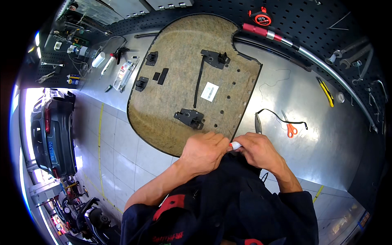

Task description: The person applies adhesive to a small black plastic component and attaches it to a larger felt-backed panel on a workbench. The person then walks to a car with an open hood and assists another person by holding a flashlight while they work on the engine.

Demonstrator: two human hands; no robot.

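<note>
A large curved fibre panel (171,106) with black brackets (188,118), dark strips and a white label lies on the metal bench (310,155). At its lower edge, my left hand (204,151) has its fingers curled around the red end of a small white tube (236,145). My right hand (257,149) pinches the white part just to the right, its fingertips partly hidden. Above that hand are a dark blade-like tool (258,122), a black strap (300,123) and orange-handled scissors (291,131).
A yellow utility knife (326,92) and small tools lie on the bench. A long metal bar (302,50), red tape measure (262,17) and wrenches (355,57) are along the pegboard. A car (53,132) stands left on the tiled floor (110,147).
</note>
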